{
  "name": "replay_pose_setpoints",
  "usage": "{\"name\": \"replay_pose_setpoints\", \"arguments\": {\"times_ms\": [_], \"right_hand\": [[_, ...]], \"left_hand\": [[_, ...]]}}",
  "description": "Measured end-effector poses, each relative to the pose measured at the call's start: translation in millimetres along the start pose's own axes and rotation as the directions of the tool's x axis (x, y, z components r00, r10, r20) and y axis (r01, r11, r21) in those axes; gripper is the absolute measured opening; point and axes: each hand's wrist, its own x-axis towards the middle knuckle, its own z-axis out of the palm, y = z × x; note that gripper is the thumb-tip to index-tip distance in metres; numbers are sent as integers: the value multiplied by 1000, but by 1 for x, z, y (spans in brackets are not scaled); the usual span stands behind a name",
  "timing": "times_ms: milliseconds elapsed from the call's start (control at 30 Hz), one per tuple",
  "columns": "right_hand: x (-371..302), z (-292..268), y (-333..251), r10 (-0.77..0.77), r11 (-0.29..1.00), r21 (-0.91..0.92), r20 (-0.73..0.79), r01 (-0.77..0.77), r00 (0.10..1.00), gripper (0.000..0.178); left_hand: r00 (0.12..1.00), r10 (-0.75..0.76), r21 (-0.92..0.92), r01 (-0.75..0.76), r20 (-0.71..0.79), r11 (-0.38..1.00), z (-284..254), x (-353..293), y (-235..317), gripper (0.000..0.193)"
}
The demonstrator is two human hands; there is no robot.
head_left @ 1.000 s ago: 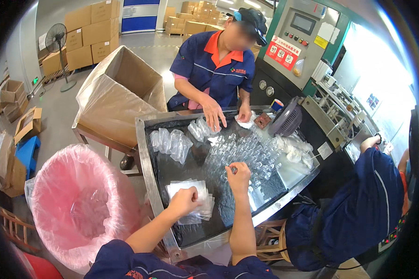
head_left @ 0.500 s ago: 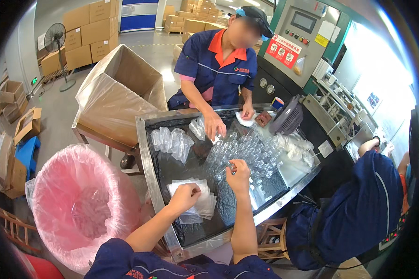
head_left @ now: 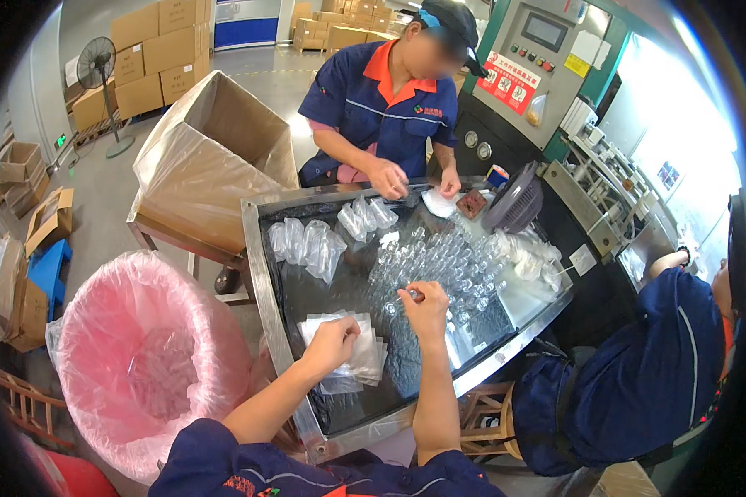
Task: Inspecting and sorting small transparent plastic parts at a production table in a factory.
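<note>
My left hand (head_left: 333, 344) is closed at a stack of flat clear plastic bags (head_left: 363, 364), its fingertips pinching at the top bag's edge. To its right, my right hand (head_left: 427, 308) is at the near side of a pile of small clear plastic bottles (head_left: 435, 261). Thumb and fingers pinch one small clear bottle (head_left: 404, 295), mostly covered by the fingers. Filled clear bags (head_left: 311, 247) lie in a row at the table's far left, with more filled bags (head_left: 367, 217) beyond them.
The metal-rimmed table (head_left: 267, 311) has a dark covering. A co-worker (head_left: 381, 108) stands across it, one hand by white bags (head_left: 438, 204). A dark fan (head_left: 515, 199) sits at far right. Left are a pink-lined bin (head_left: 99, 331) and a lined carton (head_left: 182, 174). Another person (head_left: 638, 364) sits right.
My right hand has closed its fingers on a small bottle at the pile. The co-worker's hand has drawn back from the pile, and more filled bags show in the far row.
</note>
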Motion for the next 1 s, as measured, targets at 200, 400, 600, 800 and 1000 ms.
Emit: {"name": "replay_pose_setpoints", "arguments": {"times_ms": [200, 400, 600, 800, 1000], "right_hand": [[5, -3, -4, 86, 901, 413, 123, -130, 989, 17], [10, -20, -33, 7, 378, 910, 179, -168, 984, 27], [7, -26, -31, -4, 248, 950, 195, -188, 981, 32], [6, -28, -31, 0, 187, 958, 221, -217, 975, 31], [5, -24, -27, 17, 38, 960, 278, -279, 960, 29]], "left_hand": [[999, -18, -30, 17, -40, 999, -2, 3, 6, 4], [981, -26, -62, 14, -190, 998, -8, 11, 15, 10], [965, -49, -152, 9, -259, 988, -8, 13, 21, 13], [965, -104, -213, 52, -242, 976, -11, 15, 27, 11], [945, -77, -183, 19, -317, 983, -11, 17, 24, 12]]}}
